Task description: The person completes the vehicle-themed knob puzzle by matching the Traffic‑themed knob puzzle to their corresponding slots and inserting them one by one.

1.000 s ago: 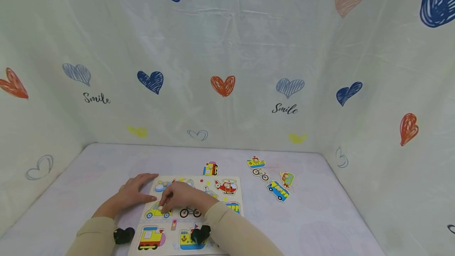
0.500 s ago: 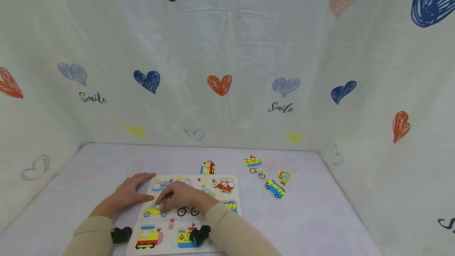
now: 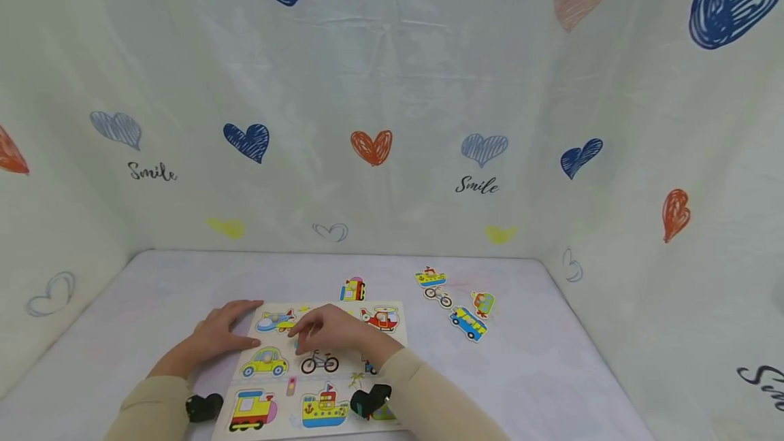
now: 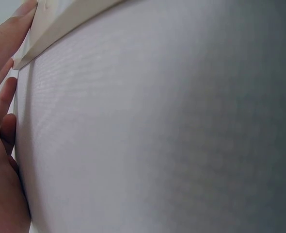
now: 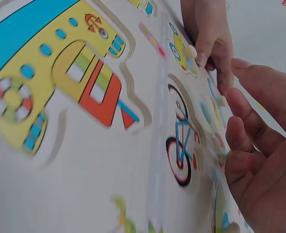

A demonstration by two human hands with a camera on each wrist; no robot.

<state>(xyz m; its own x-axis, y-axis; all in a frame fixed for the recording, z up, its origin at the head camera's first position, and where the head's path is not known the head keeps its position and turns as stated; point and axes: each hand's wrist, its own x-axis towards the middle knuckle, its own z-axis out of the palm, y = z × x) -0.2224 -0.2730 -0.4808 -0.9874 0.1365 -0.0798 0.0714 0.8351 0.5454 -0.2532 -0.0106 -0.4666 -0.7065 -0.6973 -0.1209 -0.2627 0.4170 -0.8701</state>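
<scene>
A wooden vehicle puzzle board (image 3: 275, 427) lies flat near the front of the table. On it, a yellow car piece (image 3: 265, 362) with a pale round knob (image 5: 190, 52) sits in its place at the left. My right hand (image 3: 333, 327) hovers above the middle of the board near the bicycle picture (image 3: 320, 362), fingers loosely bent and holding nothing. At the upper left my left hand (image 3: 222, 332) rests against the board's edge, thumb and fingers spread. A plane piece with a knob (image 5: 222, 101) is close by the left hand.
Behind the board lies a loose train piece (image 3: 353, 289). To the right are loose ship (image 3: 431, 278), bicycle (image 3: 438, 297), bus (image 3: 468, 324) and green vehicle (image 3: 482, 303) pieces. A heart-print curtain (image 3: 373, 87) stands along the table's back edge.
My right hand has let go of the yellow car's knob and moved up and to the right over the board. The left hand stays at the board's edge. The head view has shifted slightly.
</scene>
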